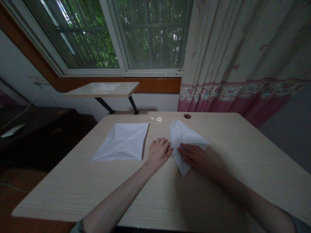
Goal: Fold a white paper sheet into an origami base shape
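Observation:
A partly folded sheet of white paper (190,134) lies on the table, with a folded flap along its left side. My right hand (198,158) rests on it, fingers stretched out and pressing the flap flat. At the paper's left edge is my left hand (159,150), its fingers curled and its thumb touching the edge, apparently pinching it. The curled fingertips are partly hidden. Left of that hand, a second white paper sheet (123,142) lies spread out, marked by crossing creases.
The wooden table (143,194) stands before a window. A small raised shelf (131,87) at its back left carries crumpled white paper (107,87). Near the back edge is a round cable hole (187,116). A curtain (218,64) hangs behind on the right.

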A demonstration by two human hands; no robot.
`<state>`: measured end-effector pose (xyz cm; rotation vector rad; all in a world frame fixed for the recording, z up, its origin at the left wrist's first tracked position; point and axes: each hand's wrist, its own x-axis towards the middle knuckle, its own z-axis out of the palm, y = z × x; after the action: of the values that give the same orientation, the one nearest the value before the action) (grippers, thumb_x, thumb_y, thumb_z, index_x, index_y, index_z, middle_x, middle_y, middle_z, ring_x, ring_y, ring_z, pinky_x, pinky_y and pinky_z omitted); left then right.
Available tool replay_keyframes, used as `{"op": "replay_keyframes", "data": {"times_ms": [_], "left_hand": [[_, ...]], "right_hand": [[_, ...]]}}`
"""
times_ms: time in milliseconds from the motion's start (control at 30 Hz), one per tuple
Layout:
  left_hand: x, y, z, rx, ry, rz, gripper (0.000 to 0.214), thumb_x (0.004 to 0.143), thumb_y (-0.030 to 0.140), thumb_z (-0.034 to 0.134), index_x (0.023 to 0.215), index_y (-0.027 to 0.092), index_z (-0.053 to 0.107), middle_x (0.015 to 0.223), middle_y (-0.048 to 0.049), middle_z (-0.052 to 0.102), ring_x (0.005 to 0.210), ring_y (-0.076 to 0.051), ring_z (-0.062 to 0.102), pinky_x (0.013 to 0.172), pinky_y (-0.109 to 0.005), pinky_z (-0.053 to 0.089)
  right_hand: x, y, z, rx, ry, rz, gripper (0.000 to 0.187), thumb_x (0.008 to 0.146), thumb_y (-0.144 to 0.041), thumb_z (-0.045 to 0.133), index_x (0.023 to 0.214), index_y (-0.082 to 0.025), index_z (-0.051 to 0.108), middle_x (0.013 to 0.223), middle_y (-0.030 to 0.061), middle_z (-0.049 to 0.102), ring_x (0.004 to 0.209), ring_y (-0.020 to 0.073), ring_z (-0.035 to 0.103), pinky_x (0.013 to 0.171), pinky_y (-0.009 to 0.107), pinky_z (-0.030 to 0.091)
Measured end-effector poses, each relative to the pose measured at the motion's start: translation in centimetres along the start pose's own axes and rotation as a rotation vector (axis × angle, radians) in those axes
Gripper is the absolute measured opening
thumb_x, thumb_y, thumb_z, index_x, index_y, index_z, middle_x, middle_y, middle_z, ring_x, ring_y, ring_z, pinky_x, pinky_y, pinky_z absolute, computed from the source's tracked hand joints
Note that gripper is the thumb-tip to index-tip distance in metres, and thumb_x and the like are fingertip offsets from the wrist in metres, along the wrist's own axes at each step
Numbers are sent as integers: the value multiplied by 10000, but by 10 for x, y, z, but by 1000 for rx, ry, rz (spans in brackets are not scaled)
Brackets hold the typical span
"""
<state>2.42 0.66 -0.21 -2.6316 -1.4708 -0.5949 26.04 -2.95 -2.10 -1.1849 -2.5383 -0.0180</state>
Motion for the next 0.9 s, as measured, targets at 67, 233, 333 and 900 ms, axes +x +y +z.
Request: {"op": "replay_keyframes", "data": {"times_ms": [67,233,333,900], "left_hand": [[0,0,0,0,-2,-3,137,928,359,644,907,226,616,993,-32,655,947,-236,574,814,-401,423],[0,-1,0,-22,6,-14,136,930,354,647,890,226,622,987,-27,658,945,-228,581,812,-381,422],[1,-2,0,-51,12,-38,147,930,363,650,881,226,633,977,-26,659,947,-227,585,811,-374,427],[-2,-2,-9,-116,13,-72,161,859,350,743,847,221,648,962,-25,668,965,-245,600,831,-384,436]], "right_hand": [[-1,1,2,-5,-3,6,413,1018,-262,449,1423,-277,527,1474,89,527,1278,269,561,1037,492,492],[-1,3,4,-4,-15,12,404,1017,-259,442,1406,-280,548,1468,87,535,1277,266,560,1039,484,487],[-2,4,4,-4,-23,21,394,1021,-263,431,1393,-278,563,1447,83,558,1279,264,558,1043,486,482],[-1,3,4,32,-17,24,384,1021,-267,456,1389,-275,566,1434,72,573,1323,250,513,1099,490,421]]}}
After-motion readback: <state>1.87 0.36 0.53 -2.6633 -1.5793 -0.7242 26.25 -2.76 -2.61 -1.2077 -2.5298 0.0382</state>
